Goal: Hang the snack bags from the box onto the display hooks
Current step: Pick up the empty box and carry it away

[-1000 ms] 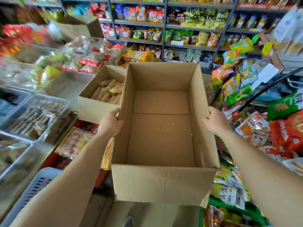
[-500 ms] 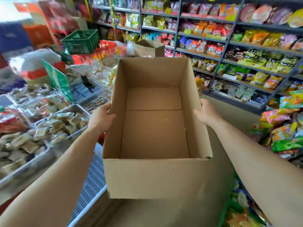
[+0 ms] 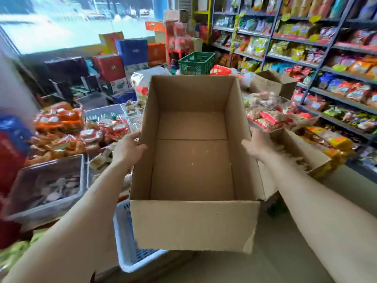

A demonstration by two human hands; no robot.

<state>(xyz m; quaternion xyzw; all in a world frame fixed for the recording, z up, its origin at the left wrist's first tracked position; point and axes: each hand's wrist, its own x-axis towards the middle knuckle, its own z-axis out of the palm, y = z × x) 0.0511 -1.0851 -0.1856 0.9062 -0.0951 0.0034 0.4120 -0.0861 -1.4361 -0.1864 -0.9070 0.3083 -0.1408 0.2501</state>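
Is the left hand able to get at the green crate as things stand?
Probably not: the left hand grips the cardboard box by its side, and the green crate sits far back beyond the box.

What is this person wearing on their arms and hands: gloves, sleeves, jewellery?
Nothing that shows. The left hand and right hand are ungloved, and both forearms are bare to the picture's edge, no sleeve in view. No watch or bracelet at either wrist; fingers are partly hidden, so rings cannot be ruled out.
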